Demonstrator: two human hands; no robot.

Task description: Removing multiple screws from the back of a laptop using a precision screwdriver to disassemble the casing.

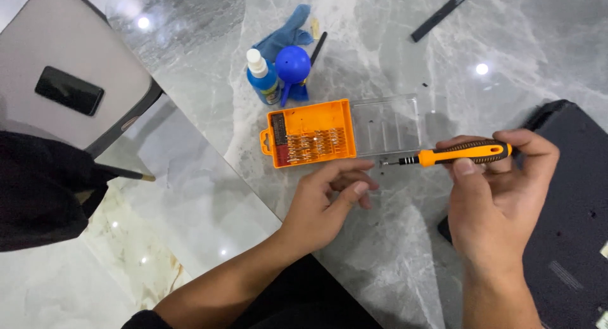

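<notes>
The right hand (pixel 500 202) holds an orange-and-black screwdriver (pixel 465 153) level above the grey marble table (pixel 392 253), fingers and thumb wrapped round the grip, its thin metal tip pointing left toward the open bit case (pixel 311 134). The left hand (pixel 329 199) rests loosely on the table just below that case, fingers half curled and holding nothing, its fingertips close to the screwdriver's tip. Judging by this, the work looks to be at an early stage: the tool is out and the orange tray stands open with its clear lid (pixel 386 125) folded flat to the right, while the dark laptop (pixel 570 227), lying base-up at the right edge and partly under the right hand, shows no panel lifted as far as can be seen. Whether a bit sits in the shaft is too small to tell. Behind the case stand a blue bottle with a white cap (pixel 262 79), a blue rubber air blower (pixel 293 69) and a blue cloth (pixel 288 32); a black strip (pixel 442 13) lies well apart at the top. A grey chair (pixel 63 56) carrying a dark phone (pixel 69 91) stands to the left, clear of the hands. Nothing lies between the screwdriver and the laptop.
</notes>
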